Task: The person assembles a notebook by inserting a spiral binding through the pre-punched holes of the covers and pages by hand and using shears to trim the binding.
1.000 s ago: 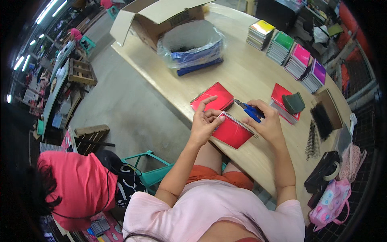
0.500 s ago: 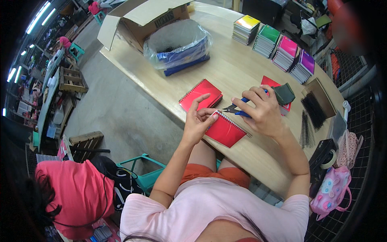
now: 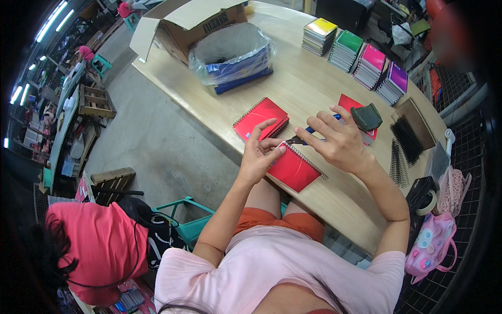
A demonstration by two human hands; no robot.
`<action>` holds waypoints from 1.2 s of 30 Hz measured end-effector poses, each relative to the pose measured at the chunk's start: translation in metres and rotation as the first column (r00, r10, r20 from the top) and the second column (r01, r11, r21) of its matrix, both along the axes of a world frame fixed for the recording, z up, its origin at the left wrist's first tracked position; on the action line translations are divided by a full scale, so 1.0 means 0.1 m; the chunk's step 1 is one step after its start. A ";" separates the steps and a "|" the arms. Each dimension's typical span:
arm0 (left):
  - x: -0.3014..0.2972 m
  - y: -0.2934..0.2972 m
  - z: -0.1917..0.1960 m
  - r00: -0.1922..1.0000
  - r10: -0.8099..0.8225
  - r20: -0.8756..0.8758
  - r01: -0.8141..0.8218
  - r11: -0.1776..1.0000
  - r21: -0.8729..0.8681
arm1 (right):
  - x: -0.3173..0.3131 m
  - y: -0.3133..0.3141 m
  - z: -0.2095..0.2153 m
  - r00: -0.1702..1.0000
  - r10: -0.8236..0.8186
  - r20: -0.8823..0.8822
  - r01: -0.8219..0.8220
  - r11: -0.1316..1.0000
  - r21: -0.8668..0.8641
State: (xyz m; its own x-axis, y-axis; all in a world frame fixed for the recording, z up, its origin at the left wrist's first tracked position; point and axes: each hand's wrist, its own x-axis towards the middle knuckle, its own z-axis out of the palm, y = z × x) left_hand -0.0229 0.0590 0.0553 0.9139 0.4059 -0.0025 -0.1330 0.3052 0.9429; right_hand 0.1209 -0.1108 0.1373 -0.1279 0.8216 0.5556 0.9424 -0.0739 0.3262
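Observation:
My left hand (image 3: pixel 260 159) grips a small red notebook (image 3: pixel 294 171) by its upper left corner, thumb on the cover. A dark wire coil runs along the notebook's upper edge, and its far end sticks out past the cover at the right. Blue-handled pliers (image 3: pixel 309 131) are in my right hand (image 3: pixel 337 141), their dark jaws at the coil's left end, close to my left thumb. Just beyond lies a stack of red notebooks (image 3: pixel 261 118). Behind my right hand, a dark green block-like object (image 3: pixel 367 117) rests on more red notebooks (image 3: pixel 349 102).
Yellow, green, pink and purple notebook stacks (image 3: pixel 370 63) line the table's far right. A plastic-lined blue box (image 3: pixel 243 76) stands by an open carton (image 3: pixel 201 26). Loose black coils (image 3: pixel 408 144), tape (image 3: pixel 428 203) and a pink bag (image 3: pixel 431 246) lie right. A person in red (image 3: pixel 99 251) is at left.
The pliers have come down and left, so their jaws now meet the coil's end at the notebook's corner. My left hand and the notebook have barely moved.

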 end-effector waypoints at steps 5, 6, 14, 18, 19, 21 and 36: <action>0.00 -0.02 0.01 1.000 -0.024 0.003 0.024 1.000 -0.007 | -0.01 -0.05 0.00 0.999 0.012 0.049 -0.011 0.999 -0.035; 0.00 -0.03 0.00 1.000 -0.023 0.003 0.023 1.000 -0.007 | -0.05 -0.08 0.04 0.991 -0.046 -0.126 0.033 0.994 -0.106; 0.07 -0.20 0.00 0.997 0.074 0.023 -0.076 0.992 0.105 | -0.10 -0.28 -0.24 0.375 -0.195 -0.906 0.093 0.981 -0.172; 0.08 -0.16 -0.04 0.993 0.092 0.074 -0.103 0.982 0.156 | 0.03 -0.54 -0.48 0.275 -0.080 -0.958 0.261 0.965 -0.006; 0.07 -0.17 -0.04 0.979 0.187 0.087 -0.198 0.970 0.142 | 0.02 -0.64 -0.55 -0.002 0.090 -0.996 0.332 0.939 0.084; 0.01 -0.23 -0.01 0.923 0.358 0.138 -0.382 0.890 0.247 | -0.16 -0.72 -0.69 -0.289 0.343 -0.894 0.436 0.879 0.196; 0.08 -0.49 0.45 0.971 -0.020 0.236 -0.195 0.500 0.844 | -0.75 -0.50 -0.60 -0.011 0.186 -0.983 0.389 0.906 0.167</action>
